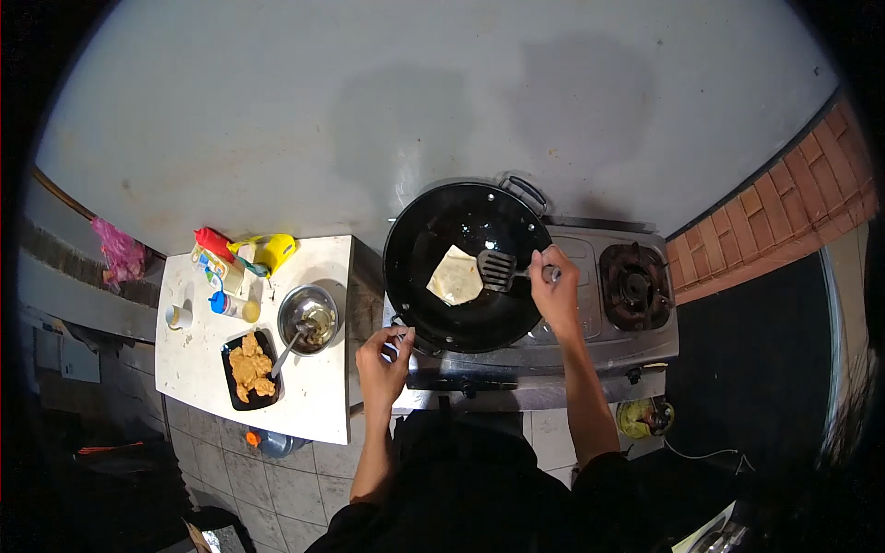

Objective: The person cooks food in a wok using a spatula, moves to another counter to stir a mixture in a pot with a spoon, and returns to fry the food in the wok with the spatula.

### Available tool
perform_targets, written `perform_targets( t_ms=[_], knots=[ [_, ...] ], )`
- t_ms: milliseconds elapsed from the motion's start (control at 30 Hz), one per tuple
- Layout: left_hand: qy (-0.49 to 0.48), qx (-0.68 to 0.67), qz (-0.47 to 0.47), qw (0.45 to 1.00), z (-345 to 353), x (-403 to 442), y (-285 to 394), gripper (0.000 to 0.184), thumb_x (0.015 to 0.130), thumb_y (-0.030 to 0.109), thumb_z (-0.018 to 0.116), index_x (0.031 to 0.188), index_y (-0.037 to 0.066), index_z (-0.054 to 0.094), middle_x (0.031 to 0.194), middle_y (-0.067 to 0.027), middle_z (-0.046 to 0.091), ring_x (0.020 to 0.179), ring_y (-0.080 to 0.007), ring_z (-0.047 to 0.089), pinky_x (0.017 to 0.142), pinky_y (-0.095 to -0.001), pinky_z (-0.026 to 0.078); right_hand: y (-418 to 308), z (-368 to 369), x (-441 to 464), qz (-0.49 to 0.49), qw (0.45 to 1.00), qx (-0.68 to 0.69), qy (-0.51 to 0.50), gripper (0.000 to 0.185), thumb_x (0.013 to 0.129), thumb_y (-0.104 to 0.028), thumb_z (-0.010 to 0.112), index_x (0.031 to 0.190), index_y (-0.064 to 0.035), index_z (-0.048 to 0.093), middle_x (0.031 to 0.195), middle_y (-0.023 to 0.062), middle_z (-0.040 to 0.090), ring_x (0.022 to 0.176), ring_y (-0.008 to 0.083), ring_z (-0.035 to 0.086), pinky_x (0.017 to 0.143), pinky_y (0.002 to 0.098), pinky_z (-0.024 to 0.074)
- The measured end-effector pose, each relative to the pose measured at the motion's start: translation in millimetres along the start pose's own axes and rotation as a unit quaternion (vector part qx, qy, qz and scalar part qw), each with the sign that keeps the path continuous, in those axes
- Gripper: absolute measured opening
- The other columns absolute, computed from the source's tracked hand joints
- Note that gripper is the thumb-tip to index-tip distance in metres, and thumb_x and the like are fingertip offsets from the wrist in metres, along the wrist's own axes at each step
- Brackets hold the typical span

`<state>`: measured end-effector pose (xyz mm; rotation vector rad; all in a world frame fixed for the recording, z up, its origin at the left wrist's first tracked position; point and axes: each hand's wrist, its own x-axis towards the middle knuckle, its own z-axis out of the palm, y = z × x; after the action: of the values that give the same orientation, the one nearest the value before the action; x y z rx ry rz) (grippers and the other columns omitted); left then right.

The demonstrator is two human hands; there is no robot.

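Observation:
A black wok (pixel 466 330) sits on the stove, with a pale, folded flat piece of dough (pixel 455 276) lying in it. My right hand (pixel 555 286) is closed round the handle of a dark slotted spatula (pixel 498 270), whose blade is at the right edge of the dough. Whether the blade reaches under the dough is hard to make out. At the wok's near left rim, the fingers of my left hand (pixel 384 359) are closed on the small wok handle (pixel 400 323), mostly hidden by them.
To the left, a white table (pixel 313 405) bears a metal bowl (pixel 307 347) with a spoon, a black dish (pixel 266 399) of orange-brown food, a blue-capped bottle (pixel 236 306), a cup (pixel 180 317) and colourful packets (pixel 272 251). An unused burner (pixel 635 287) is at right.

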<state>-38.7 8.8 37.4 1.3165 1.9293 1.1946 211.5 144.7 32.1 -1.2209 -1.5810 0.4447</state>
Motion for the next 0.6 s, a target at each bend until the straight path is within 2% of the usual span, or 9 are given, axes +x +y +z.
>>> perform_targets(
  t_ms=[33, 67, 133, 267, 333, 467, 600],
  knots=[
    [-0.001, 0.001, 0.004, 1.0, -0.1, 0.2, -0.2, 0.019, 0.083, 0.019, 0.074, 0.087, 0.0, 0.071, 0.066, -0.006, 0.059, 0.05, -0.0111, 0.049, 0.049, -0.0261, 0.038, 6.6, 1.2, -0.6, 0.007, 1.0, 0.027, 0.01, 0.026, 0.087, 0.001, 0.061, 0.069, 0.0017, 0.042, 0.061, 0.0091, 0.04, 0.054, 0.0165, 0.037, 0.052, 0.0313, 0.0321],
    [-0.002, 0.002, 0.007, 1.0, 0.0, 0.1, -0.3, 0.019, 0.083, 0.018, 0.074, 0.087, 0.0, 0.071, 0.066, -0.0059, 0.059, 0.05, -0.0108, 0.049, 0.049, -0.026, 0.038, 12.6, 2.8, -2.6, 0.007, 1.0, 0.027, 0.009, 0.026, 0.087, 0.001, 0.061, 0.069, 0.0017, 0.042, 0.061, 0.0091, 0.04, 0.054, 0.0165, 0.037, 0.052, 0.0313, 0.0321],
    [-0.004, -0.003, -0.003, 1.0, 1.0, 0.1, 0.3, 0.019, 0.083, 0.018, 0.074, 0.087, 0.0, 0.071, 0.065, -0.0057, 0.059, 0.051, -0.0107, 0.049, 0.048, -0.0257, 0.038, 17.5, 4.9, -4.0, 0.056, 0.996, 0.076, 0.0, 0.028, 0.088, 0.001, 0.06, 0.067, 0.0008, 0.042, 0.06, 0.0053, 0.04, 0.055, 0.0109, 0.037, 0.051, 0.0293, 0.0312],
    [-0.001, -0.004, -0.002, 1.0, 2.5, 0.2, 2.5, 0.018, 0.084, 0.017, 0.074, 0.087, 0.0, 0.071, 0.065, -0.0051, 0.059, 0.051, -0.0097, 0.047, 0.048, -0.0251, 0.036, 28.2, 9.3, -12.7, 0.087, 0.992, 0.09, -0.007, 0.028, 0.089, 0.0, 0.061, 0.067, -0.0005, 0.043, 0.059, 0.0036, 0.04, 0.056, 0.0092, 0.036, 0.051, 0.0284, 0.0312],
    [0.001, -0.004, -0.001, 1.0, 2.7, 0.3, 2.1, 0.018, 0.084, 0.017, 0.074, 0.087, 0.0, 0.071, 0.065, -0.0048, 0.059, 0.051, -0.0093, 0.047, 0.048, -0.025, 0.036, 38.1, 15.9, -16.5, 0.146, 0.979, 0.141, 0.009, 0.028, 0.089, 0.0, 0.062, 0.067, -0.0013, 0.044, 0.06, 0.0034, 0.04, 0.055, 0.0091, 0.036, 0.052, 0.0276, 0.031],
    [0.011, -0.009, 0.01, 1.0, 5.4, 0.3, -3.8, 0.017, 0.084, 0.017, 0.074, 0.087, 0.0, 0.071, 0.064, -0.0041, 0.058, 0.05, -0.0084, 0.047, 0.047, -0.0246, 0.035, 31.9, 12.6, -20.1, 0.147, 0.976, 0.154, -0.036, 0.027, 0.088, 0.0, 0.063, 0.068, -0.0005, 0.044, 0.061, 0.0046, 0.042, 0.057, 0.0092, 0.037, 0.052, 0.0275, 0.0319],
    [0.01, -0.005, 0.0, 1.0, 2.2, 0.0, 2.4, 0.017, 0.084, 0.017, 0.074, 0.087, 0.0, 0.071, 0.063, -0.0039, 0.057, 0.05, -0.0084, 0.047, 0.047, -0.0243, 0.035, 12.5, 3.8, -8.9, 0.046, 0.989, 0.13, -0.061, 0.022, 0.087, 0.0, 0.064, 0.074, 0.0015, 0.047, 0.07, 0.0074, 0.047, 0.062, 0.0145, 0.045, 0.057, 0.0279, 0.0374]
  ],
)
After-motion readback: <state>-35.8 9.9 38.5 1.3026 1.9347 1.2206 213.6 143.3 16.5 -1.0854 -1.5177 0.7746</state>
